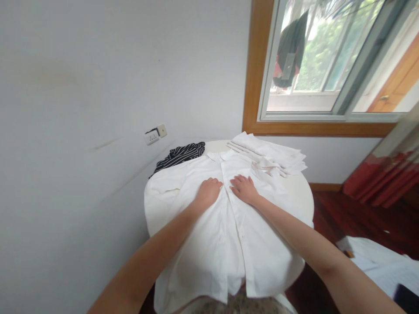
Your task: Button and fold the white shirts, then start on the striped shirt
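A white button-up shirt (209,226) lies spread front side up, its collar at the far side and its lower hem hanging over the near edge of a round white table (303,196). Below the collar the front is parted along the button placket. My left hand (209,190) rests on the left front panel, its fingers curled at the placket edge and closed on the cloth. Across the opening, my right hand (244,188) lies flat on the other panel with its fingers spread.
Folded white cloth (268,152) is stacked at the table's back right. A black striped garment (181,155) lies at the back left, close to the wall and a socket (152,138). Papers (382,261) sit at lower right, near a red curtain (379,179).
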`<state>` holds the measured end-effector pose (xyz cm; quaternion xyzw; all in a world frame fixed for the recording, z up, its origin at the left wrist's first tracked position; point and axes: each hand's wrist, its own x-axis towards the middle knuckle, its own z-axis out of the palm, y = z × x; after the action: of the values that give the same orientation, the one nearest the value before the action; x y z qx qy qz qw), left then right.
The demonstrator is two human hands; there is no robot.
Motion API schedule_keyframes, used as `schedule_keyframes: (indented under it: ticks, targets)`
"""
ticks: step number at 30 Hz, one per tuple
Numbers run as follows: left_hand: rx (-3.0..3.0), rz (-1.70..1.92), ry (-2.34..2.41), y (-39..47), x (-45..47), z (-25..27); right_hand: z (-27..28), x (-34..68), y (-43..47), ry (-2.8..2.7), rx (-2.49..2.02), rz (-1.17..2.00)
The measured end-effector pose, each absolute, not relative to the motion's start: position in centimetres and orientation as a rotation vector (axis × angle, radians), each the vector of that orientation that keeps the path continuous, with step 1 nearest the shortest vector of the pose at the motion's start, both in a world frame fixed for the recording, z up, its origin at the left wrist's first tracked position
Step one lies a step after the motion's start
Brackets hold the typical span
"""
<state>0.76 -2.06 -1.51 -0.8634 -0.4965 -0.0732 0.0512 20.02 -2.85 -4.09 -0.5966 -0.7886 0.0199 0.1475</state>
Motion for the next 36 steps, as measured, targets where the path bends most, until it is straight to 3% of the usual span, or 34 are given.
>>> schedule_keyframes:
  ticks: [12, 29, 36]
  targets:
    - [-2.818, 0.016, -1.447, -5.7, 0.6, -1.0, -2.4, 18.6, -6.2, -2.318, -1.622, 0.253]
    - [-2.715, -0.033, -1.607, -7.3, 1.3, -1.7, -1.5, 20.4, -7.2, -2.464, -1.476, 0.49]
    - [-2.76, -0.176, -1.63, -6.7, 0.9, -1.8, -1.8, 20.3, -7.7, -2.427, -1.473, 0.442]
